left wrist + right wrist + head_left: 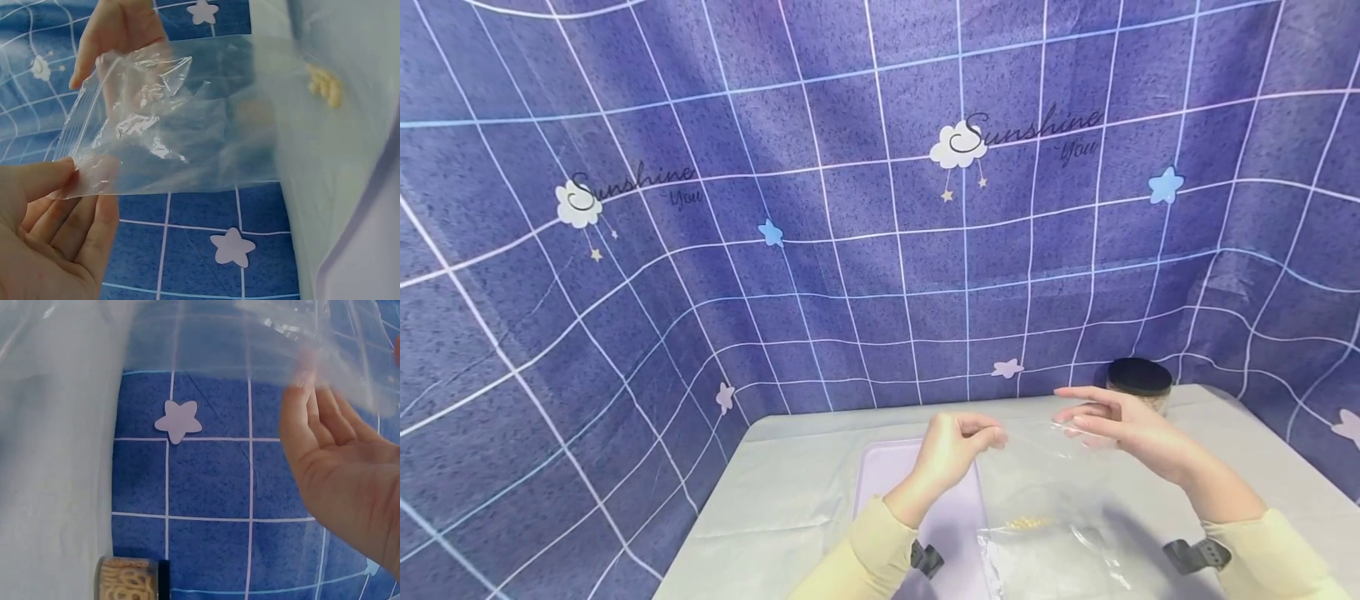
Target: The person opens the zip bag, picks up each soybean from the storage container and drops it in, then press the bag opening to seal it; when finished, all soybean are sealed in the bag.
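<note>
A clear plastic zip bag point(1045, 492) hangs between both hands above the grey table point(790, 500). A few pale yellow pieces point(1028, 523) lie at its bottom. My left hand point(992, 435) pinches one top corner of the bag point(181, 119) between thumb and fingers point(50, 181). My right hand point(1067, 417) holds the opposite top corner, thumb in front and fingers behind the film point(250, 337). In the left wrist view the right hand point(119, 31) is at the top and the yellow pieces point(325, 84) show through the bag.
A lilac tray point(887, 475) lies on the table under my left wrist. A jar with a black lid point(1138, 379) stands at the table's back right; it also shows in the right wrist view as the jar point(128, 578). Blue checked cloth point(850, 208) walls the table in.
</note>
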A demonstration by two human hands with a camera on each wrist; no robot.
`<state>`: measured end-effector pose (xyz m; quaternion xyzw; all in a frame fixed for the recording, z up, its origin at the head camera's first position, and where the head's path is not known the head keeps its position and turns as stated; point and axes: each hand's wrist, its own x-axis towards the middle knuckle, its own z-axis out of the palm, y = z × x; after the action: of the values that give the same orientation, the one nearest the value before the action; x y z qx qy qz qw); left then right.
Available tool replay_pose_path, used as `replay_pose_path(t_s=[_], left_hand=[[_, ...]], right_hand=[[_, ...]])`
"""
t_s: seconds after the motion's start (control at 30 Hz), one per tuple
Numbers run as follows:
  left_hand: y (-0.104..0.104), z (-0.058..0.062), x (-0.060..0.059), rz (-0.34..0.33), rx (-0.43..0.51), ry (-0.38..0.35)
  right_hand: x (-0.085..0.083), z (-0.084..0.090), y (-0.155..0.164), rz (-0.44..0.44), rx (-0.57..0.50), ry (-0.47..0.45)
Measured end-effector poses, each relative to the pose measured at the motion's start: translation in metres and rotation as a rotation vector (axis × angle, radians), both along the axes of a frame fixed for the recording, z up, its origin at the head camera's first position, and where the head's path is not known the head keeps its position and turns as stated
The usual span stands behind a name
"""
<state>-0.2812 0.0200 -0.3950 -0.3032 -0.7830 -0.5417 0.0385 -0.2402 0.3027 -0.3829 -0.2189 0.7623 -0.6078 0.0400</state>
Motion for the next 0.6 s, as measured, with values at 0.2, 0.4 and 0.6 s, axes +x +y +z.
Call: replay_pose_path(t_s=[0.2, 0.4, 0.6], left_hand=[[0.000, 0.004, -0.001, -0.010, 0.076, -0.041], [0.000, 0.007, -0.002, 0.001, 0.135, -0.070], [-0.001, 0.010, -0.003, -0.005, 0.167, -0.089]], right_hand=[[0.002, -0.007, 0.008, 0.145, -0.062, 0.069], [0.009, -0.013, 0.011, 0.114, -0.039, 0.138], [0.016, -0.014, 0.007, 0.001, 0.019, 0.171]])
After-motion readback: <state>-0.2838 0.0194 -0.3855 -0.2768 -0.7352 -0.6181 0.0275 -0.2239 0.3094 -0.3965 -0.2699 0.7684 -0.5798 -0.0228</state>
